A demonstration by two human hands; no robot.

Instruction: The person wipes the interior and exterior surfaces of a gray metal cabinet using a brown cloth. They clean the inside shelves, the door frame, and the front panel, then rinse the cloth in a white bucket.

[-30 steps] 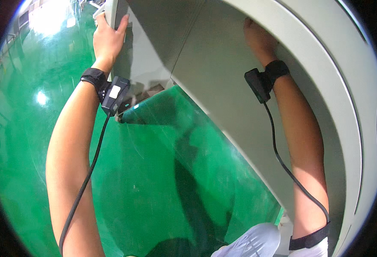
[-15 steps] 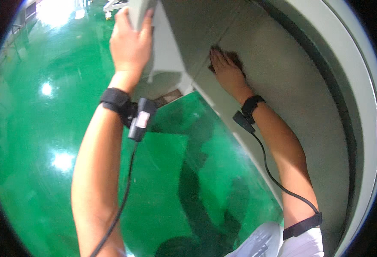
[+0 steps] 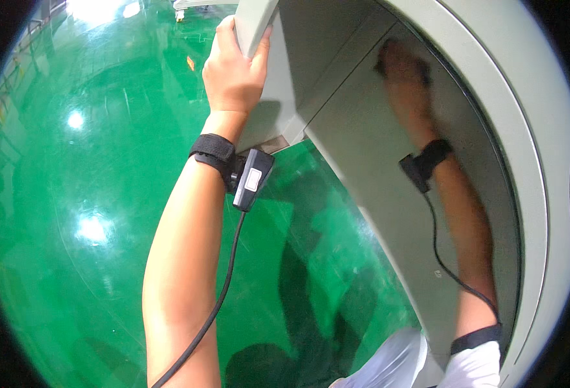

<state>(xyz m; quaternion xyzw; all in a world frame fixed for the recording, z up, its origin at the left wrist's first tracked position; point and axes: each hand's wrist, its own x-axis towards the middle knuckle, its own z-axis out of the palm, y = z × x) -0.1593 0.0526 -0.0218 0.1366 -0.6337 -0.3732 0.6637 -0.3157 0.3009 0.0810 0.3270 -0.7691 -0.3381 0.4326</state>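
Observation:
My left hand (image 3: 233,81) is closed round the edge of a pale grey panel (image 3: 256,26), thumb on one side and fingers on the other. My right hand (image 3: 406,81) reaches into the shaded inside of a grey metal housing. It presses a dark brown cloth (image 3: 425,70) against the grey inner wall (image 3: 356,129). This hand is dim and smeared by motion, so its separate fingers hardly show. Each wrist wears a black strap with a small cabled device; the left device (image 3: 252,181) shows a white label.
A thick, curved grey rim (image 3: 524,161) borders the housing on the right. A seam runs across the inner wall. Below lies a glossy green floor (image 3: 104,181) with light reflections and my shadow. A white frame leg (image 3: 180,11) stands far off at the top.
My right hand has slid up and to the right along the inner wall with the cloth. In the picture, the left hand and panel edge sit further right, while the grip stays the same.

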